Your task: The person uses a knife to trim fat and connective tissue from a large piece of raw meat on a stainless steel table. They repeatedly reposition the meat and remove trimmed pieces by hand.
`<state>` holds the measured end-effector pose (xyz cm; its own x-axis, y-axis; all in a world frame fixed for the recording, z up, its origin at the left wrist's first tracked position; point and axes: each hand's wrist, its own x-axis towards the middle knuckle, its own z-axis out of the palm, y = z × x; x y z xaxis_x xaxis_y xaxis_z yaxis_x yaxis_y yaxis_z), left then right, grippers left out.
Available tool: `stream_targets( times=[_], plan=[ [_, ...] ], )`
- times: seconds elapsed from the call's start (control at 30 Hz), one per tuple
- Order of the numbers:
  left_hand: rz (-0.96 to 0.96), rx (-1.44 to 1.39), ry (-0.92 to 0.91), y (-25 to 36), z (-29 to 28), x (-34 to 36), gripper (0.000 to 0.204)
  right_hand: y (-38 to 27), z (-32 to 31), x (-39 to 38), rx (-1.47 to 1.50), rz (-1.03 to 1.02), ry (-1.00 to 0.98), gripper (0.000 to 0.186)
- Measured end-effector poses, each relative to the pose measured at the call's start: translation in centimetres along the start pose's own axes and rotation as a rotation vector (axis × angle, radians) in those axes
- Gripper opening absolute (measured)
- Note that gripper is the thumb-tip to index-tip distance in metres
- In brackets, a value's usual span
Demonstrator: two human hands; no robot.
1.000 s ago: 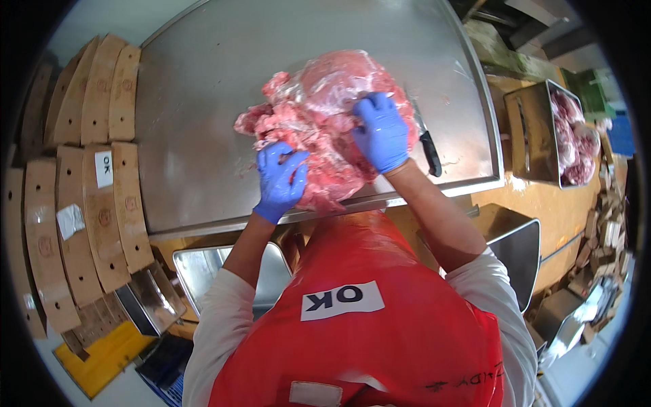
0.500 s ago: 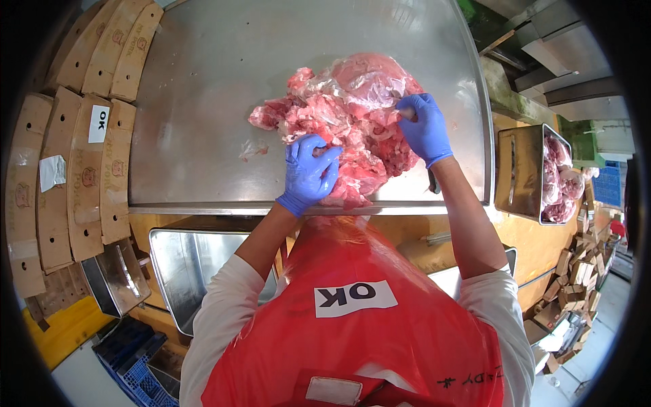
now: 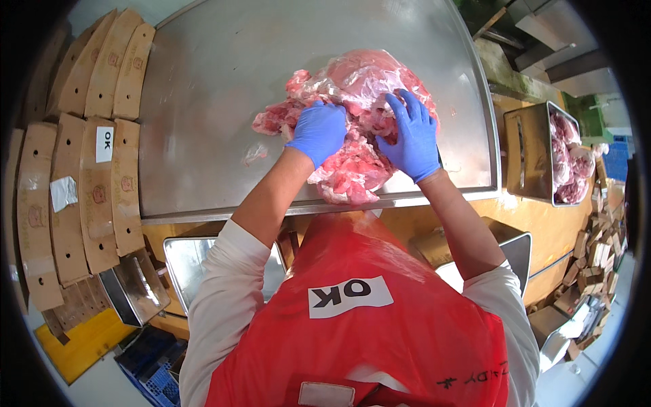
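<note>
A large piece of raw meat [image 3: 366, 76], pink with white fat and membrane, lies on the metal table [image 3: 196, 142] in front of me. My left hand [image 3: 319, 132], in a blue glove, is closed on the meat's ragged left middle part, its fingertips tucked out of sight. On the right side of the meat rests my right hand [image 3: 413, 139], also blue-gloved, with its fingers spread and touching the surface. A small scrap of membrane [image 3: 255, 153] lies apart, left of the meat. A dark object beside my right wrist is mostly hidden.
Cardboard boxes [image 3: 98, 197] are stacked at the left. A metal bin [image 3: 531, 156] with wrapped meat pieces [image 3: 569, 163] stands right of the table. Below the table's near edge are metal tubs [image 3: 190, 254]. Blue crates [image 3: 152, 359] sit at the lower left.
My left hand has moved up and right, from the meat's lower left edge onto its middle. My right hand has shifted slightly down and left, its fingers opening from a pinch to a spread.
</note>
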<state>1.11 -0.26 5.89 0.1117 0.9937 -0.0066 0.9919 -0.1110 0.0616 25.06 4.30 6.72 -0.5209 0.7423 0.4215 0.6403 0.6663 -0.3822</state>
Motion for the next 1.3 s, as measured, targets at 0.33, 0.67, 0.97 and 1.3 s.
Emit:
stream_targets(
  times=[0.33, 0.67, 0.97, 1.3],
  plan=[
    [0.019, 0.084, -0.167, 0.4, -0.8, 2.3, 0.020, 3.1, -0.5, 1.3, 0.185, 0.017, -0.087, 0.061],
    [0.074, -0.128, 0.045, -0.7, -0.6, 1.1, 0.025, 4.5, -0.1, 1.1, 0.328, -0.001, -0.011, 0.053],
    [0.014, -0.385, 0.190, -1.0, 0.6, -0.3, 0.032, 1.8, 0.0, -3.7, 0.054, -0.227, 0.068, 0.041],
    [-0.109, -0.128, -0.005, 0.6, -0.2, 1.0, 0.038, -0.9, 2.0, -0.7, -0.403, -0.063, -0.359, 0.015]
  ],
)
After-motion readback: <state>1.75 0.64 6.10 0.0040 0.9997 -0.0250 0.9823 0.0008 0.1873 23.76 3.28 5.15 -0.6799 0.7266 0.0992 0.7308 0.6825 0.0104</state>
